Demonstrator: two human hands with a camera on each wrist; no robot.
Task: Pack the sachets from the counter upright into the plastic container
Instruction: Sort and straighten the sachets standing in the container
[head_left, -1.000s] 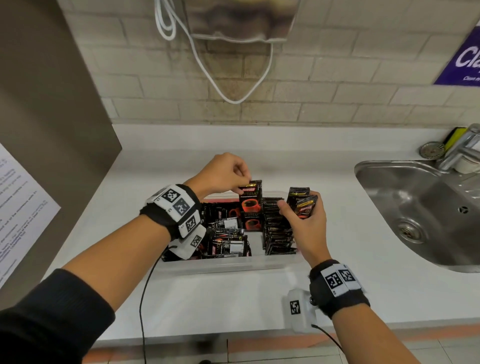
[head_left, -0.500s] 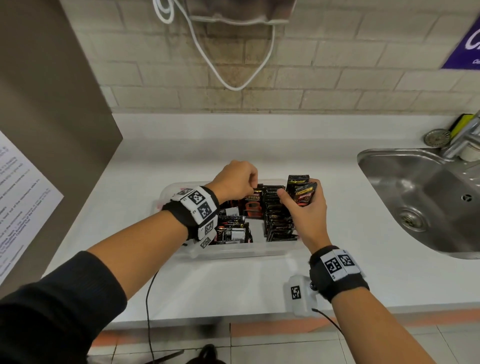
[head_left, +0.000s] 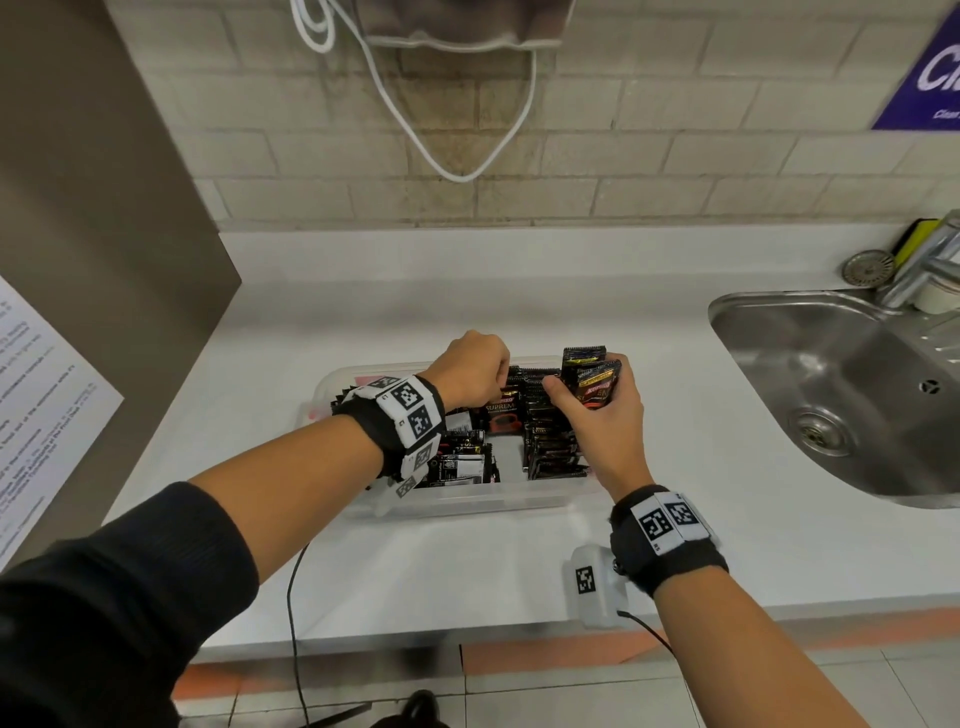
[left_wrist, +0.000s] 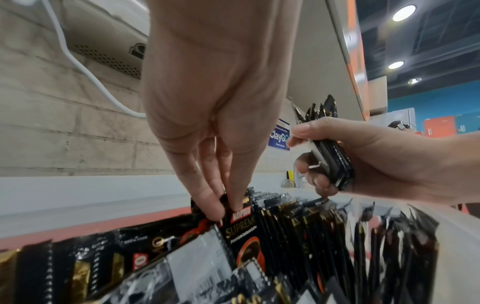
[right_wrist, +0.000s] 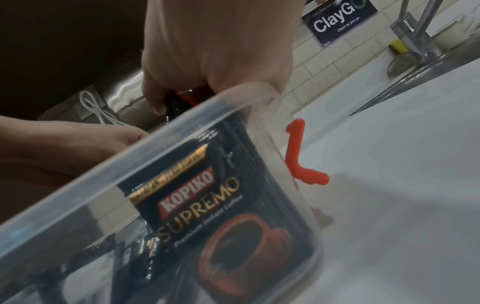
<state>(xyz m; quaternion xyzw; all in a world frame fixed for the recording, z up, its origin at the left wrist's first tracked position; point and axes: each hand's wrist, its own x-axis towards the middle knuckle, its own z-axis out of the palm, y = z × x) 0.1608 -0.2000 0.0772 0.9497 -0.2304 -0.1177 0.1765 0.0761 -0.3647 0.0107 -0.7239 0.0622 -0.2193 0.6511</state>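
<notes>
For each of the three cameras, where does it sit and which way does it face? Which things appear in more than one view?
Head: worn on the head, looks forward and down at the counter, plastic container and sink; both forearms show.
Left wrist: looks along the left hand, whose fingertips pinch a sachet standing in the container; the right hand also shows.
Right wrist: sits low outside the container wall, looks along the right hand towards the wall sign.
Shared: all three show packed sachets; the sign too.
</notes>
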